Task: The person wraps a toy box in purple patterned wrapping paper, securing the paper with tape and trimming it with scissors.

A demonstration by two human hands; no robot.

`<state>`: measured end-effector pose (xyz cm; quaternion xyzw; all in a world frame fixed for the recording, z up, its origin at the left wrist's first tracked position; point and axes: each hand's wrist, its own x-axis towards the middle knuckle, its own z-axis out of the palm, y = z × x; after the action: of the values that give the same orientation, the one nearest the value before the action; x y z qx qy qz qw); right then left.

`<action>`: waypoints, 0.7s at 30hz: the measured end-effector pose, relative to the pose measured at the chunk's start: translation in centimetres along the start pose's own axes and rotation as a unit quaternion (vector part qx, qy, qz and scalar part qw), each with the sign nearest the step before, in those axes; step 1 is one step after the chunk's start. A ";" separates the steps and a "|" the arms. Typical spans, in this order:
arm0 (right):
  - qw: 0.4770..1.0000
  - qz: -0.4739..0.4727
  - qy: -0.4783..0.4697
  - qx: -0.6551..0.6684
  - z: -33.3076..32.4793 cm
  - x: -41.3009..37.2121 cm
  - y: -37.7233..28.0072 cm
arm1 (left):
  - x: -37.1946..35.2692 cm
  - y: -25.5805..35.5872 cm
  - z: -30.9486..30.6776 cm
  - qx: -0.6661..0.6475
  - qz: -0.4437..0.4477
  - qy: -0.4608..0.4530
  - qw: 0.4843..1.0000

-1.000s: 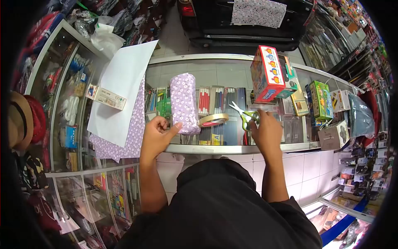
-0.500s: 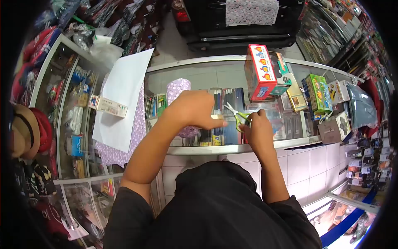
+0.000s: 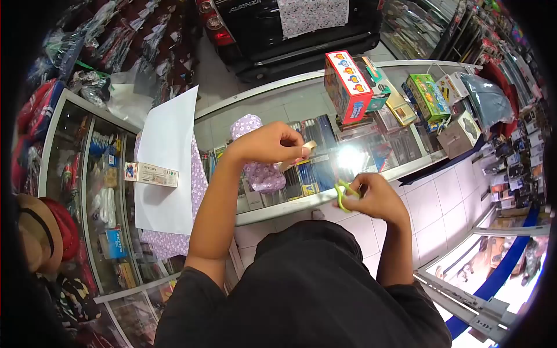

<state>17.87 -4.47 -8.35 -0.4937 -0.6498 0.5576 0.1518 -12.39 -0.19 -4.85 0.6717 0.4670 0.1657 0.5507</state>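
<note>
My left hand (image 3: 270, 142) is above the glass counter, fingers curled, pinching a small cream-coloured piece (image 3: 310, 145) that looks like tape. Just beneath it lies a bundle wrapped in purple flowered paper (image 3: 264, 176), partly covered by the hand. My right hand (image 3: 377, 197) grips green-handled scissors (image 3: 343, 197) by the counter's front edge; their blades cannot be made out. To the left, a white sheet (image 3: 165, 206) lies over more purple flowered paper (image 3: 165, 245). A small narrow box (image 3: 152, 174) rests on the sheet.
On the glass counter (image 3: 278, 210), a red-and-white box (image 3: 348, 84) stands at the back, with a green box (image 3: 426, 95) and a brown box (image 3: 458, 136) farther right. Hats (image 3: 40, 232) sit at far left. A black car (image 3: 278, 49) is parked beyond the counter.
My right hand has drawn the scissors back toward the counter's front edge, away from my left hand. The left hand has turned slightly, showing the cream piece. The view has shifted.
</note>
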 end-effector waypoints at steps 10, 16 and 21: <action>0.990 0.015 -0.060 0.130 7.1 0.2 0.7 | -0.6 -1.0 -0.7 0.001 0.043 -0.053 0.998; 0.985 0.047 -0.052 0.155 7.8 0.7 -0.4 | -0.5 -1.2 -0.9 -0.015 0.053 -0.069 0.996; 0.983 0.052 -0.074 0.163 7.6 0.0 -1.2 | -0.4 -1.6 -1.0 -0.025 0.066 -0.070 0.995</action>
<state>11.58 -8.68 -9.81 -0.4528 -0.5334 0.6979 0.1529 -14.02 0.02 -5.81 0.6972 0.3778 0.1660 0.5862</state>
